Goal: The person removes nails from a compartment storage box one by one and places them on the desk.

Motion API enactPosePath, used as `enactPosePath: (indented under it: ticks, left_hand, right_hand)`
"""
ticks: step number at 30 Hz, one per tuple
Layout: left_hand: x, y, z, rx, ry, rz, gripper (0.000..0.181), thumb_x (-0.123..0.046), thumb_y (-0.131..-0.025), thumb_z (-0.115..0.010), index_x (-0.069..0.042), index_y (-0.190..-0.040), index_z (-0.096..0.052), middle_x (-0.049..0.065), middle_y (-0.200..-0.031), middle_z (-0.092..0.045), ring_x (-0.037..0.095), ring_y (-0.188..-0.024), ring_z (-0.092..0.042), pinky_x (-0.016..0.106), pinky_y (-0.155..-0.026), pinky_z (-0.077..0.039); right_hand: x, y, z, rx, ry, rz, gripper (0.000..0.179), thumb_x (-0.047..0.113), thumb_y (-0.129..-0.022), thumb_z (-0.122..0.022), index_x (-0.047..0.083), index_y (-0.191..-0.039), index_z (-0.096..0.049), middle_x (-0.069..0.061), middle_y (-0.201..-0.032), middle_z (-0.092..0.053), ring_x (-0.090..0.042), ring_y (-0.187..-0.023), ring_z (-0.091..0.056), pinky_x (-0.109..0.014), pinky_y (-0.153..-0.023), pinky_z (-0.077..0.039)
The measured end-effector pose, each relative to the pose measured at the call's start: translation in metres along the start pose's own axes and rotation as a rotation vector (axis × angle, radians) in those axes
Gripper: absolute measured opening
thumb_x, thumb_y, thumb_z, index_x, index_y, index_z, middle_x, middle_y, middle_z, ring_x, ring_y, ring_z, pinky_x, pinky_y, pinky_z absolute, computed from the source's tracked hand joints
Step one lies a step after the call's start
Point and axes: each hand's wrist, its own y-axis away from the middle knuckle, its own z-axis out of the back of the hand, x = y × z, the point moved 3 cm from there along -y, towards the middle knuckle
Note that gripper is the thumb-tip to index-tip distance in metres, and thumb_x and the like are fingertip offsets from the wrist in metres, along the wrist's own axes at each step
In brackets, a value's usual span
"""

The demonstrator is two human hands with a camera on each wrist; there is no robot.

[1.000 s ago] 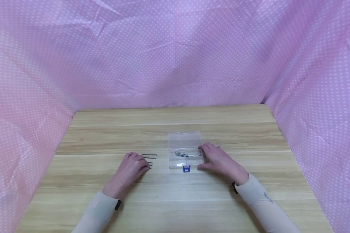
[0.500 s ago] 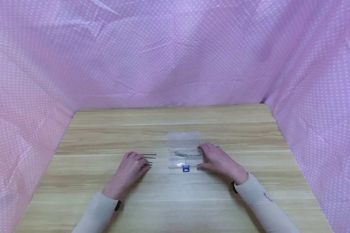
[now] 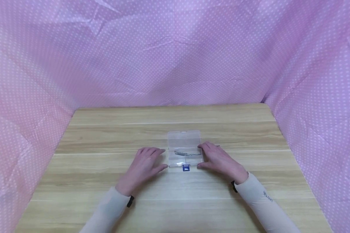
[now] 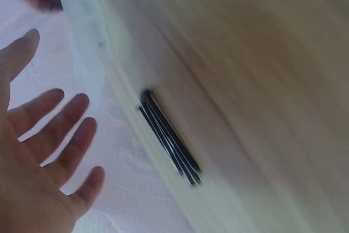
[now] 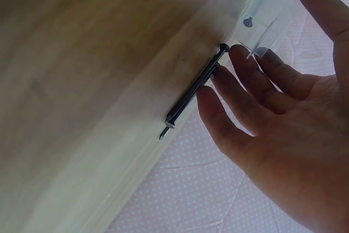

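A clear plastic box (image 3: 177, 160) with a blue clasp (image 3: 186, 167) lies with its lid (image 3: 183, 139) folded back, and several steel nails (image 3: 181, 153) lie inside. At its left side my left hand (image 3: 143, 165) stands with fingers spread, thumb close to the front corner. Several dark nails (image 4: 166, 137) lie in a bunch beside that hand in the left wrist view. My right hand (image 3: 218, 161) is at the box's right side, thumb by the front corner and forefinger by the back edge. In the right wrist view its fingertips are right at a few more nails (image 5: 196, 88) on the table.
The wooden table (image 3: 175, 207) carries the box near its middle. Pink dotted cloth (image 3: 175, 64) hangs behind the table and along both sides.
My left hand has come off the nails on the left, moved right to the box's side and spread its fingers. My right hand and the box look the same.
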Motion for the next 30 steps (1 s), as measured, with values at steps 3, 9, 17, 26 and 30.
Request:
enactPosePath:
  ticks: [3, 9, 17, 26, 30]
  left_hand:
    - [-0.006, -0.008, -0.004, 0.038, -0.001, 0.012, 0.069, -0.053, -0.091, -0.076, -0.009, -0.141, -0.061, 0.011, -0.134, -0.066, 0.031, -0.127, -0.058, 0.054, -0.112, -0.040]
    - [-0.011, -0.021, -0.011, 0.093, -0.016, 0.038, 0.079, -0.059, -0.089, -0.075, -0.008, -0.147, -0.056, 0.011, -0.140, -0.063, 0.032, -0.131, -0.054, 0.054, -0.116, -0.037]
    - [-0.013, -0.029, -0.014, 0.117, -0.028, 0.025, 0.081, -0.056, -0.085, -0.080, -0.006, -0.144, -0.058, 0.012, -0.133, -0.065, 0.031, -0.128, -0.057, 0.051, -0.117, -0.036]
    - [-0.014, -0.032, -0.020, 0.174, 0.004, 0.044, 0.080, -0.055, -0.080, -0.086, -0.006, -0.140, -0.063, 0.011, -0.127, -0.067, 0.029, -0.122, -0.060, 0.049, -0.118, -0.035]
    - [-0.015, -0.033, -0.021, 0.163, 0.007, 0.024, 0.076, -0.051, -0.081, -0.086, -0.005, -0.137, -0.064, 0.011, -0.126, -0.068, 0.029, -0.120, -0.061, 0.051, -0.117, -0.037]
  right_hand:
    - [0.000, 0.000, 0.001, -0.006, 0.000, 0.006, 0.078, 0.039, -0.081, -0.089, 0.000, -0.139, -0.055, -0.009, -0.125, -0.062, -0.021, -0.107, -0.057, -0.044, -0.093, -0.053]
    - [0.000, 0.001, 0.001, -0.017, 0.002, 0.021, 0.077, 0.038, -0.081, -0.090, 0.000, -0.138, -0.055, -0.010, -0.126, -0.063, -0.022, -0.110, -0.058, -0.047, -0.095, -0.053]
    - [0.001, 0.002, 0.002, -0.013, 0.001, 0.019, 0.076, 0.037, -0.081, -0.090, 0.001, -0.139, -0.055, -0.010, -0.128, -0.062, -0.022, -0.112, -0.059, -0.048, -0.097, -0.053]
    - [0.001, 0.002, 0.002, -0.022, 0.011, 0.032, 0.077, 0.038, -0.080, -0.090, 0.001, -0.138, -0.056, -0.010, -0.127, -0.063, -0.021, -0.110, -0.059, -0.047, -0.094, -0.054]
    - [0.003, 0.004, 0.005, -0.042, 0.098, 0.065, 0.079, 0.045, -0.080, -0.088, 0.002, -0.139, -0.059, -0.012, -0.127, -0.062, -0.022, -0.103, -0.059, -0.045, -0.087, -0.054]
